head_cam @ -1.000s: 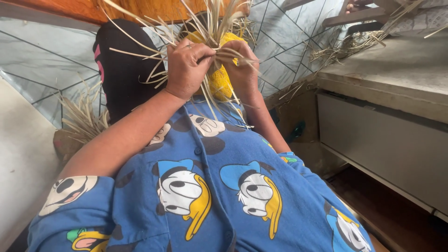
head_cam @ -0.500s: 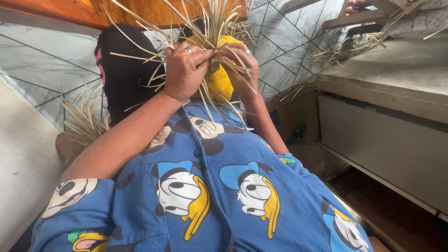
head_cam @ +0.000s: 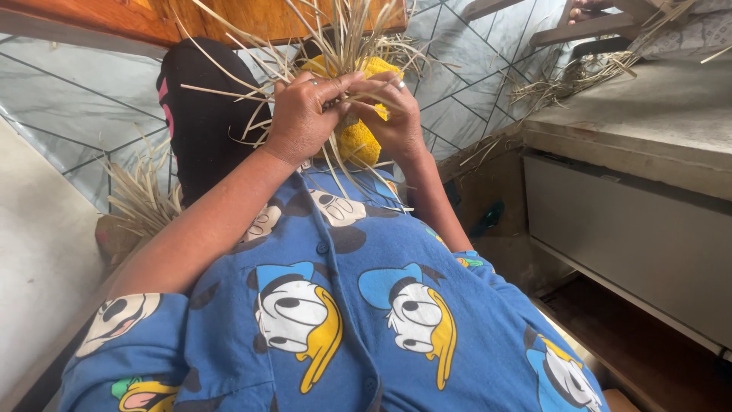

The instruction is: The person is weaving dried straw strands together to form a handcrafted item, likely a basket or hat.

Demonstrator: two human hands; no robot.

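Crowding both hands (head_cam: 347, 114): straw strands (head_cam: 335, 38), yellow woven piece (head_cam: 358, 137), black-clad knee (head_cam: 202, 114).

Dry, matt, pale straw strips (head_cam: 335, 46) bristle from a rough-woven yellow fibre piece (head_cam: 358, 137). Soft blue printed cotton cloth (head_cam: 366, 282) lies beneath, beside a matt black knitted sock (head_cam: 206, 122), a glossy varnished brown wooden board (head_cam: 229, 19) and smooth grey tiles (head_cam: 69, 107).
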